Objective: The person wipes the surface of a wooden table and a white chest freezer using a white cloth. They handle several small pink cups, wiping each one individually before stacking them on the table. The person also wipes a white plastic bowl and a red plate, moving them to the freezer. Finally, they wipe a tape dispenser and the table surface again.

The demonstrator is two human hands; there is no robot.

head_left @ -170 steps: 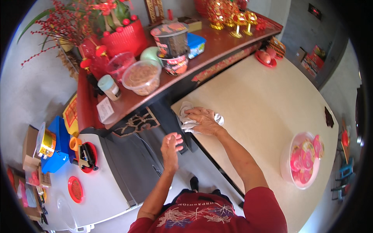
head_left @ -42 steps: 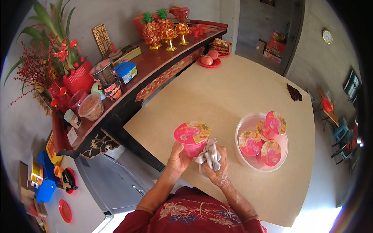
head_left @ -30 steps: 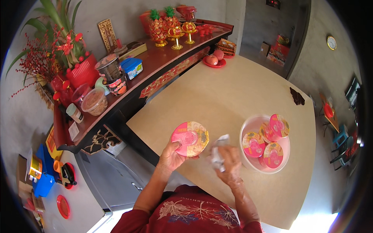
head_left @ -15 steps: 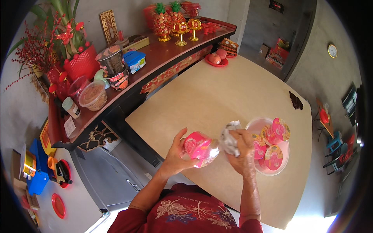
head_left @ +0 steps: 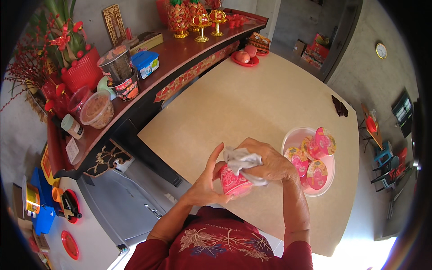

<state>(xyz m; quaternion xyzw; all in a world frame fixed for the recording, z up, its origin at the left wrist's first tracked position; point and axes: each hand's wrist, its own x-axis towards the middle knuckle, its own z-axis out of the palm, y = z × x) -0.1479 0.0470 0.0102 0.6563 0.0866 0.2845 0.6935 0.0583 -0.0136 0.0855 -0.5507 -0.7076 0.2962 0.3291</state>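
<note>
Head view: left hand (head_left: 204,187) holding pink cup (head_left: 233,183); right hand (head_left: 272,163) clutching cloth (head_left: 242,161), now against cup, apart before.

1. Pink cup (head_left: 235,185): upper R side hidden by cloth (head_left: 243,159); lid n/v.
2. L grip (head_left: 204,186): some fingers hidden behind cup.
3. R grip (head_left: 272,164): fingertips obscured by cloth.
4. Tub (head_left: 292,135): L edge partly covered by R grip; contents beneath top cups (head_left: 318,174) obscured, qty not determinable.
5. Tabletop (head_left: 202,112): near edge partly hidden by forearm & shirt (head_left: 216,247); shirt cut off at btm edge.
6. Pineapple orns. (head_left: 179,18), plant (head_left: 67,27): cut off at top.
7. Dk. brown item (head_left: 339,106): kind unclear.
8. Clock (head_left: 381,51): too small to read.
</note>
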